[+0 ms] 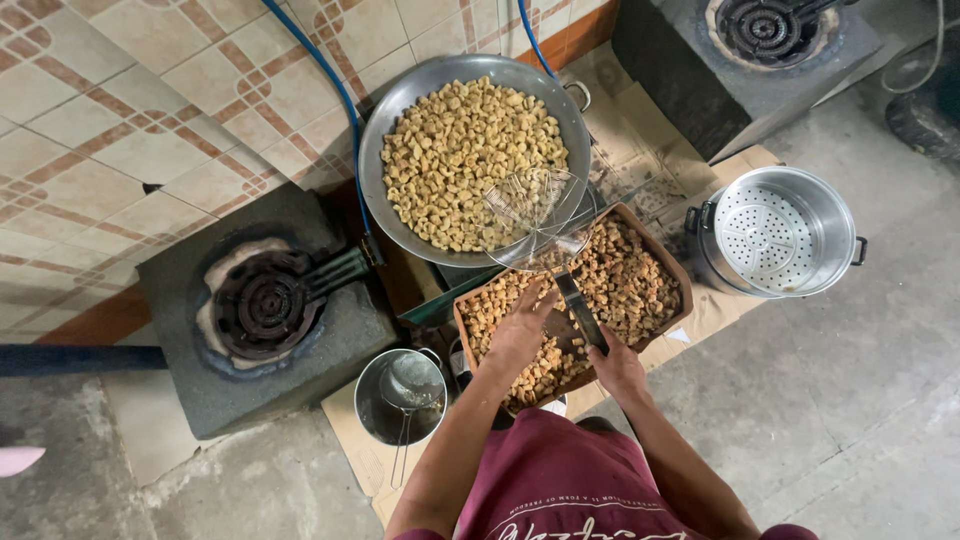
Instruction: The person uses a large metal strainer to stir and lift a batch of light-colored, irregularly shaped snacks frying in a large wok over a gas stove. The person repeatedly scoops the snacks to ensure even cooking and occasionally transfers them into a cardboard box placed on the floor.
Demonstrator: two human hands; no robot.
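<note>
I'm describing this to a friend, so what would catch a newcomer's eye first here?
The big metal wok heaped with pale fried cubes sits top centre. Just below, the right hand holds a wire skimmer over a brown tray of darker cubes, where the left hand rests. A steamer pot stands right.
</note>
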